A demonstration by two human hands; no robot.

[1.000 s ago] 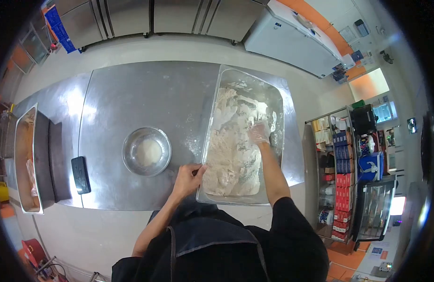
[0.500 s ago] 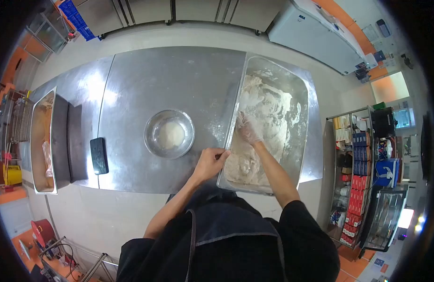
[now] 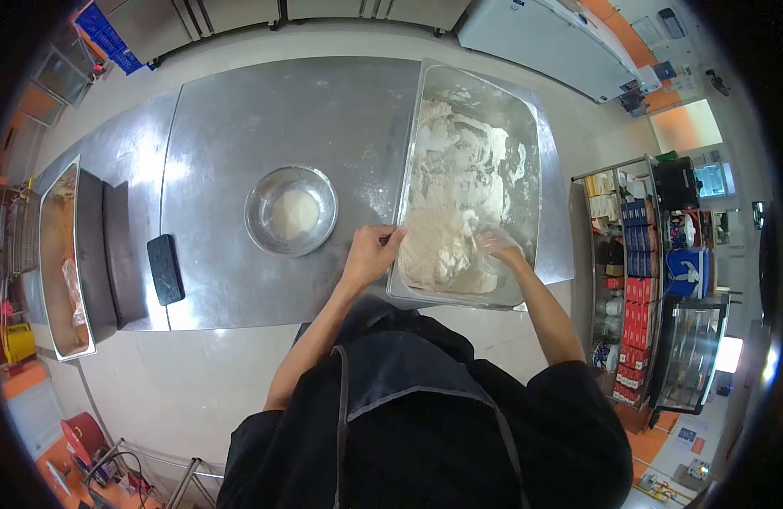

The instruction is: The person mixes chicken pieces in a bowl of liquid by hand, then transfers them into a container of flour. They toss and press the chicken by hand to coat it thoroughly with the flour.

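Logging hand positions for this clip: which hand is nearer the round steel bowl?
Left. The left hand grips the left rim of the tray, beside the bowl; the right hand is inside the tray, farther right.

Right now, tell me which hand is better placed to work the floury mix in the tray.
Right, probably. The gloved right hand sits in the floury mix inside the steel tray, while the bare left hand grips the tray's rim outside it.
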